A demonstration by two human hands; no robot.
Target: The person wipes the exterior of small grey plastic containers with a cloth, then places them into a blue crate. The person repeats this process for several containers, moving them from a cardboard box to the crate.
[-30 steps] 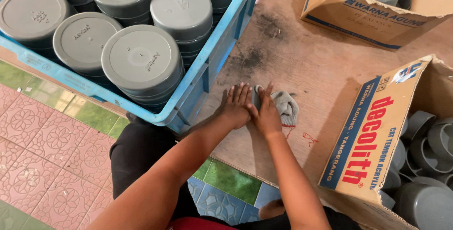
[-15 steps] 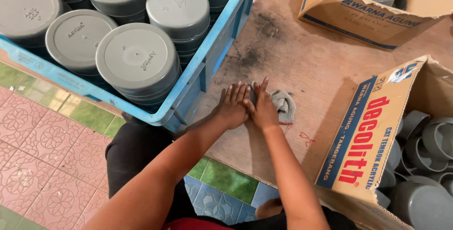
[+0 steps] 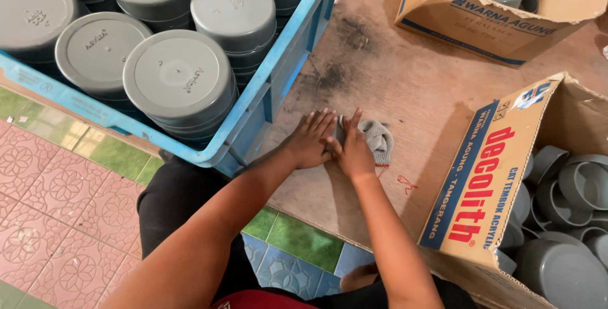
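A small crumpled grey cloth (image 3: 380, 139) lies on the worn wooden table (image 3: 405, 74). My right hand (image 3: 353, 152) presses on the cloth's left side, its fingers bent over the fabric. My left hand (image 3: 310, 139) lies flat on the table right beside it, fingers apart and pointing away, their tips by the cloth's edge. The two hands touch at the thumbs.
A blue plastic crate (image 3: 278, 81) full of stacked grey round lidded containers (image 3: 177, 74) stands at the left on the table. An open cardboard box (image 3: 494, 182) of grey cups and lids is at the right, and a second box (image 3: 481, 11) at the back. Patterned floor tiles (image 3: 57, 201) lie below.
Both hands stay together at the cloth. The left hand's fingers have flattened and spread on the table, and more of the cloth shows beyond the right hand.
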